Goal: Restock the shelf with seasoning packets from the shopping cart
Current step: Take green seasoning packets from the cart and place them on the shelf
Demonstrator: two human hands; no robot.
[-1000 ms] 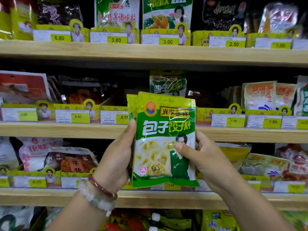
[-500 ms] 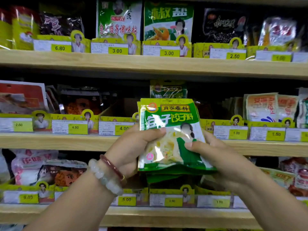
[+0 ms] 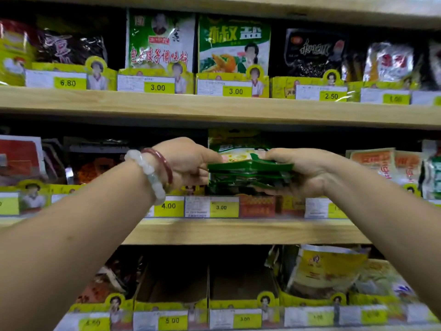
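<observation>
On the far left of the middle shelf [image 3: 238,231] I see a red-and-white packet [image 3: 20,155] leaning behind its yellow price tray. My left hand [image 3: 185,163] reaches in next, with a white bead bracelet [image 3: 149,173] and a thin red bangle [image 3: 162,163] on the wrist; its fingers are curled round the left edge of the stack of green seasoning packets [image 3: 248,172]. The stack lies nearly flat, edge-on to me, held level at the mouth of the middle shelf, above the yellow tag marked 3.00 [image 3: 222,207] and just in front of an upright green packet [image 3: 235,142] already standing in that slot. My right hand [image 3: 303,172] grips the stack's right edge, thumb on top and fingers wrapped underneath. Further right, orange-printed pale packets [image 3: 377,163] stand in the neighbouring tray. The 4.00 tag [image 3: 168,206] sits just left of the 3.00 one, partly behind my left wrist.
</observation>
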